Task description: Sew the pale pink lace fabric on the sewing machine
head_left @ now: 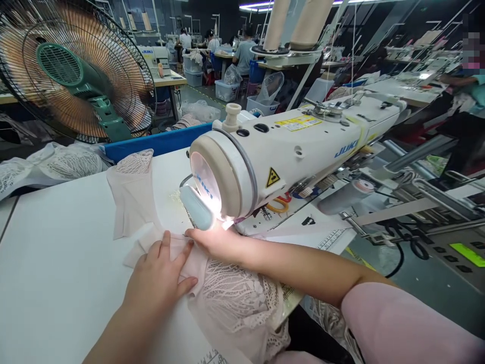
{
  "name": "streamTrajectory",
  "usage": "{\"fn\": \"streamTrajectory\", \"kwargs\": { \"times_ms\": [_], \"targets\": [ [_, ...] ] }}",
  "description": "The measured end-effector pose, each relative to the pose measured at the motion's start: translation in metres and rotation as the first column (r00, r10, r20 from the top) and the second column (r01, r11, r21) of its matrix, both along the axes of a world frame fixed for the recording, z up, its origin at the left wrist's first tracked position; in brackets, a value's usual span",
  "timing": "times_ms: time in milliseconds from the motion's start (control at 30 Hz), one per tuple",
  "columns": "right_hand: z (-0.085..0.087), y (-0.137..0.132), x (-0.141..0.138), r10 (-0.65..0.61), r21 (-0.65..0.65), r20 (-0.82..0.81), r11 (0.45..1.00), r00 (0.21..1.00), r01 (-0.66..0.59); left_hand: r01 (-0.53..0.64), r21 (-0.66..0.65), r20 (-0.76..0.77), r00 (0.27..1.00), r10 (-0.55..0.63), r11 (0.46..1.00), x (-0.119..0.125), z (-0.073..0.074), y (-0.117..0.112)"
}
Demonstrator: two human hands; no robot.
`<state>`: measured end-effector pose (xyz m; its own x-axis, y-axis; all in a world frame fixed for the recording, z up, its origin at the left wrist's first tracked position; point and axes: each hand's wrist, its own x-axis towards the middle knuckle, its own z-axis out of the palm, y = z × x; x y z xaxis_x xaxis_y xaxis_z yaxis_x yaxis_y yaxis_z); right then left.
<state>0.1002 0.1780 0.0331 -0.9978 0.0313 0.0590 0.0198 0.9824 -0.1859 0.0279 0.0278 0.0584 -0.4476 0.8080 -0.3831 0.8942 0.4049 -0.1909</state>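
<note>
A pale pink bra piece with a lace cup [238, 293] lies at the front of the white sewing table, partly hanging over its edge. My left hand [159, 270] rests on its plain mesh part, fingers spread and pressing it flat. Just under the head of the JUKI sewing machine [273, 146], my right hand [215, 240] lies at the fabric's upper edge; the machine head and glare hide some of its fingers, and what they grip is unclear. Farther back on the table, a separate pink fabric panel [132, 192] touches the work.
A large fan [71, 76] stands at the left behind a blue bin edge [159, 141]. White lace bras [53, 164] lie at the far left. Thread cones [278, 25] rise above the machine. To the right are a tape roller [346, 194] and a control panel [458, 258]. Other people sit farther back.
</note>
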Motion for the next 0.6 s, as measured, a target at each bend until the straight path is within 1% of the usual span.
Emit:
{"fn": "streamTrajectory", "kwargs": {
  "times_ms": [67, 167, 300, 433, 500, 533, 600],
  "targets": [
    [0.004, -0.002, -0.001, -0.001, 0.055, 0.029, 0.999, 1.000, -0.001, 0.001, -0.006, -0.001, 1.000, -0.001, 1.000, 0.000, 0.000, 0.000],
    [0.008, -0.003, -0.001, -0.005, 0.095, 0.067, 0.995, 0.998, -0.002, 0.012, 0.001, -0.019, 1.000, -0.012, 1.000, 0.000, -0.001, -0.001],
    [0.014, 0.002, 0.005, 0.001, 0.075, 0.133, 0.997, 0.991, -0.011, 0.023, 0.013, -0.030, 0.999, -0.022, 1.000, 0.000, -0.002, 0.000],
    [0.020, 0.007, 0.017, -0.009, 0.057, 0.165, 0.998, 0.986, -0.001, 0.019, 0.012, -0.024, 1.000, -0.018, 1.000, 0.000, -0.002, 0.001],
    [0.020, 0.008, 0.024, -0.026, 0.017, 0.129, 1.000, 0.991, 0.024, 0.012, 0.026, -0.020, 1.000, -0.011, 1.000, 0.000, -0.002, 0.001],
    [0.018, 0.008, 0.028, -0.040, -0.025, 0.095, 0.999, 0.995, 0.042, 0.004, 0.036, -0.018, 1.000, -0.003, 0.999, 0.000, -0.002, 0.000],
    [0.013, 0.007, 0.033, -0.086, -0.154, -0.003, 0.984, 0.996, 0.085, -0.029, 0.059, -0.011, 1.000, 0.029, 0.998, 0.000, -0.001, -0.002]
  ]
}}
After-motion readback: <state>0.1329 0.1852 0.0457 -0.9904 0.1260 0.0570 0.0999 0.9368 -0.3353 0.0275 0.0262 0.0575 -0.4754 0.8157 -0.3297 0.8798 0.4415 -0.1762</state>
